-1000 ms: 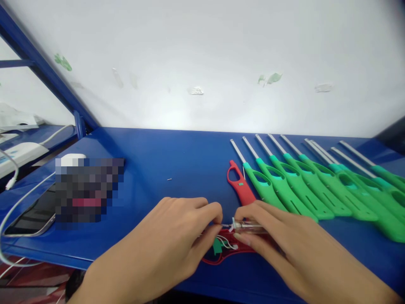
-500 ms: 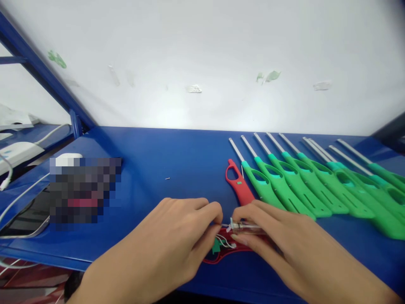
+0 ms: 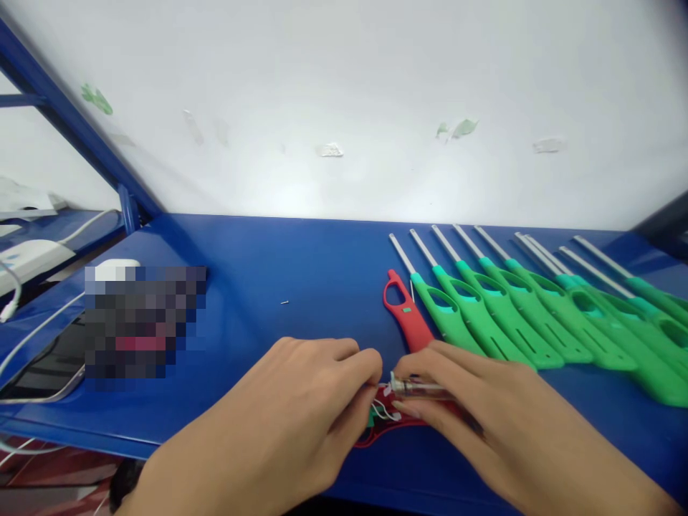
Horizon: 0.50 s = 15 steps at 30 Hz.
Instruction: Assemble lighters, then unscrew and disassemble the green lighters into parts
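Left hand [image 3: 301, 405] shifted toward clear cylinder [image 3: 416, 387], curled, grip unclear, right hand [image 3: 473, 394] arched, pinching that cylinder

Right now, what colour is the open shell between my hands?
The open shell is red, showing best in the head view.

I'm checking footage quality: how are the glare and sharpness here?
Head view: diffuse glare on the lower white wall; head view: left hand and right hand fairly crisp, green lighters softer toward the right edge; head view, left: a pixelated patch hides what lies beneath.
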Available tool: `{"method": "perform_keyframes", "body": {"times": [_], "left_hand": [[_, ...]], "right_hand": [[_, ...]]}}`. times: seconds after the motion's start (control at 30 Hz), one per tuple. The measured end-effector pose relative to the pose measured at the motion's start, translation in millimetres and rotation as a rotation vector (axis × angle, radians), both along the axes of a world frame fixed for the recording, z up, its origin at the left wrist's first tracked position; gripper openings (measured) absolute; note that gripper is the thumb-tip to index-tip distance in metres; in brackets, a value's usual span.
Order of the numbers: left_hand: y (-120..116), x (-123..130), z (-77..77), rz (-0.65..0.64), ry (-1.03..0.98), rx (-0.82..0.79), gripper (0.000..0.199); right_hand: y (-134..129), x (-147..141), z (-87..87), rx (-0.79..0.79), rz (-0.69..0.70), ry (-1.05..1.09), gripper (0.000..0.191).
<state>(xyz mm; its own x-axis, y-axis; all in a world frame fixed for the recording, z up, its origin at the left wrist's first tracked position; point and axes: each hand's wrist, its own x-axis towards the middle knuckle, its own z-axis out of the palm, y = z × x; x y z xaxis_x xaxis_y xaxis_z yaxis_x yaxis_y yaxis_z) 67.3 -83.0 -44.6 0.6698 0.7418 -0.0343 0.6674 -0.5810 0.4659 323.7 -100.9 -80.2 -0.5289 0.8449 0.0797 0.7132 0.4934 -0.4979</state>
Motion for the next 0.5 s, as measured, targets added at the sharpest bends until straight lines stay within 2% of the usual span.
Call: {"method": "perform_keyframes", "body": {"times": [0.17, 0.5], "left_hand": [[0.5, 1.2, -0.9, -0.013, -0.005, -0.003, 0.021], [-1.7, 1.9, -1.3, -0.039, 0.007, 0.007, 0.022]], "right_hand": [[0.9, -2.3, 2.4, 0.080, 0.021, 0.005, 0.022], [2.3, -1.8, 2.9, 0.135, 0.035, -0.012, 0.023]]}}
